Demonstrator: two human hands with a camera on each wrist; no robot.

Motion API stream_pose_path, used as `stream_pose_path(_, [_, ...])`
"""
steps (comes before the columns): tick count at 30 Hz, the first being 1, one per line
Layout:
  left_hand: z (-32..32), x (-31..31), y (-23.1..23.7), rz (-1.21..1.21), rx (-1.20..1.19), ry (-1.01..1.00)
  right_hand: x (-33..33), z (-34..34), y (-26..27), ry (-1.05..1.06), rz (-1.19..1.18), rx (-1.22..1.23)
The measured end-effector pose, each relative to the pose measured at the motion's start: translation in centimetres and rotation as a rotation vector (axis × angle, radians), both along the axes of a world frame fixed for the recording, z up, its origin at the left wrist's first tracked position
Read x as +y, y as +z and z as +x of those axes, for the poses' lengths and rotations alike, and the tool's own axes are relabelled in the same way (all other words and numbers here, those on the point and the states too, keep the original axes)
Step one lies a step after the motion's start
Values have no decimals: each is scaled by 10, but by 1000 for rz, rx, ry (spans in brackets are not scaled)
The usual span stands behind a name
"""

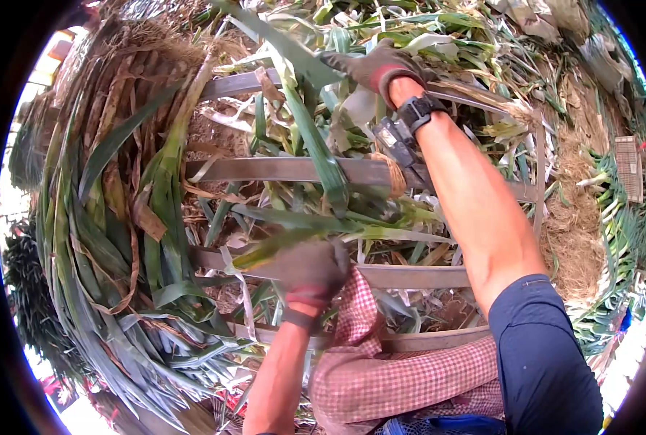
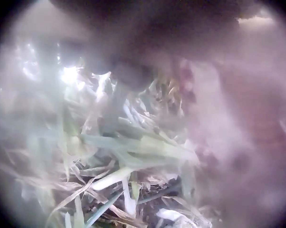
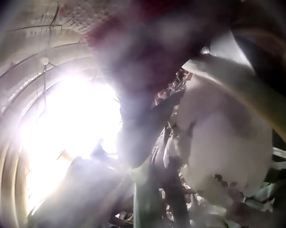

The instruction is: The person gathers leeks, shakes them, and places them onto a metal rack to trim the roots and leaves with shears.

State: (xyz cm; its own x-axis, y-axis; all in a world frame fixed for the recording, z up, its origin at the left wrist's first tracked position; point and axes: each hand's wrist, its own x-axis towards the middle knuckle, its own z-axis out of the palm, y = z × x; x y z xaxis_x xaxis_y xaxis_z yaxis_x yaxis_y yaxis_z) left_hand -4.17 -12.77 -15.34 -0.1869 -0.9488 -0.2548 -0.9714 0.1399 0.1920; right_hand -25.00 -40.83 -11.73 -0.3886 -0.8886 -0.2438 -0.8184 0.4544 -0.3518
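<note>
In the head view my gloved right hand (image 1: 384,69) reaches to the far side, its thumb and fingers pinching a broad green leek leaf (image 1: 297,54). The right wrist view shows a blurred digit pressed against the green leaf (image 3: 147,194). Another long leaf (image 1: 312,138) hangs down from beside that hand. Nearer my body, my gloved left hand (image 1: 312,272) is curled and motion-blurred, gripping a yellow-green leek leaf (image 1: 268,249) that sticks out to its left. The left wrist view is mostly haze, with loose leaf scraps (image 2: 133,152) below the hand.
Several flat slats (image 1: 265,170) of a rack run crosswise over the leaf litter. A thick row of leeks (image 1: 113,145) lies at the left, roots away from me. More leeks (image 1: 616,232) and a crate (image 1: 629,169) stand at the right. My checked trouser leg (image 1: 403,384) is close in front.
</note>
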Motion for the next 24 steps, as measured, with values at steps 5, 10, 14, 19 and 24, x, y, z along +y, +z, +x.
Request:
stream_pose_path(5, [1,-2,2,10,87,11,-22,59,20,73,120,-74])
stream_pose_path(10, [4,-3,-2,-12,131,-2,-22,144,28,224,90,50])
stream_pose_path(14, [4,-4,-2,59,133,8,-19,161,18,211,-37,200])
stream_pose_path(19, [4,-4,-1,29,149,30,-28,143,12,309,12,202])
stream_pose_path(24, [9,-9,12,128,207,37,-42,91,0,530,-117,82])
